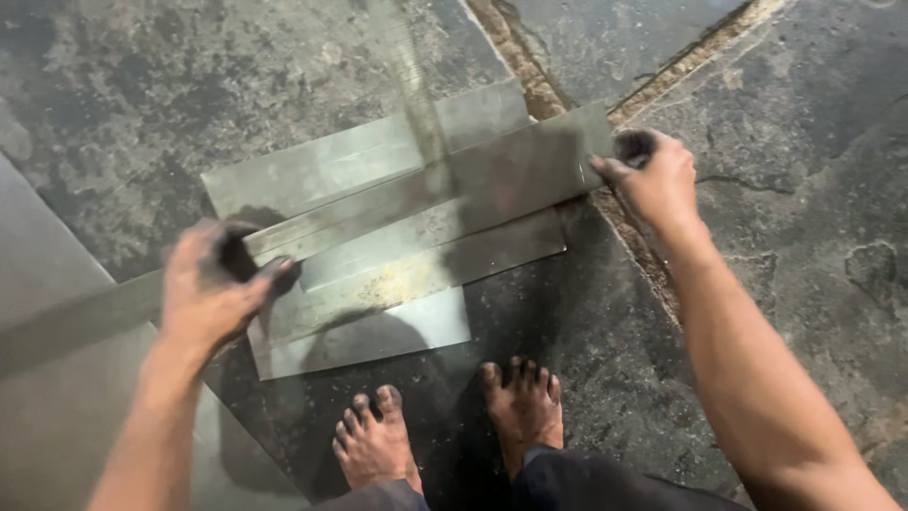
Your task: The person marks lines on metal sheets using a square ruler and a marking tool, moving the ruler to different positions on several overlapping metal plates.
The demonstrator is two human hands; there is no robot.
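Both hands grasp metal sheet [426,199]: left hand [210,289], right hand [655,180] | edges motion-blurred | stack [378,312] beneath partly hidden

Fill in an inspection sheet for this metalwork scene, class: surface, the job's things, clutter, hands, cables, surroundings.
Surface: stained, cracked concrete floor with a rusty seam.
Job's things: long metal strip held across stacked metal sheets; motion blur hides details.
Clutter: nothing seen.
Hands: left hand grips the strip near its left part; right hand grips its right end. Both are dark with grime.
Cables: nothing seen.
Surroundings: bare feet just below the sheets; a large flat sheet at lower left.
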